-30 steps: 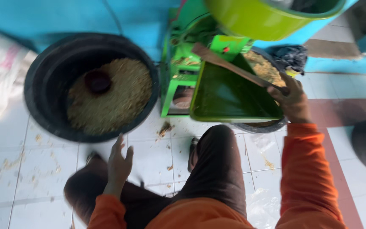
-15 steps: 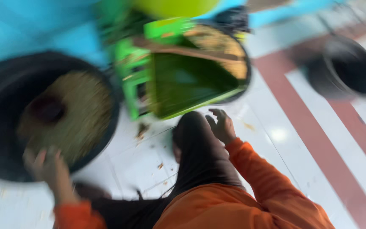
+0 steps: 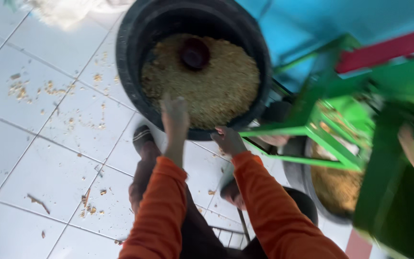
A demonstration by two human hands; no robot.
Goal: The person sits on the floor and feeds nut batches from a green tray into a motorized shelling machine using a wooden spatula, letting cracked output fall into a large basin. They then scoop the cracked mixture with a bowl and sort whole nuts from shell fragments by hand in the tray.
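Observation:
A round black tub (image 3: 130, 76) filled with yellow grain (image 3: 216, 91) stands on the white tiled floor, with a small dark red bowl (image 3: 195, 52) lying in the grain. My left hand (image 3: 175, 115) reaches over the tub's near rim, its blurred fingers stretched onto the grain. My right hand (image 3: 228, 140) is curled against the outside of the same rim, just to the right. Both arms wear orange sleeves.
A green metal machine frame (image 3: 341, 124) fills the right side, with a second black basin of grain (image 3: 334, 187) beneath it. Grain and husk bits are scattered on the tiles (image 3: 49, 91). My dark-trousered legs and a sandalled foot (image 3: 144, 139) are below the tub. A blue wall stands behind.
The view swung left from the green machine to the black tub. My right hand left the machine's chute and came to the tub's rim; my left hand rose from my knee to the tub.

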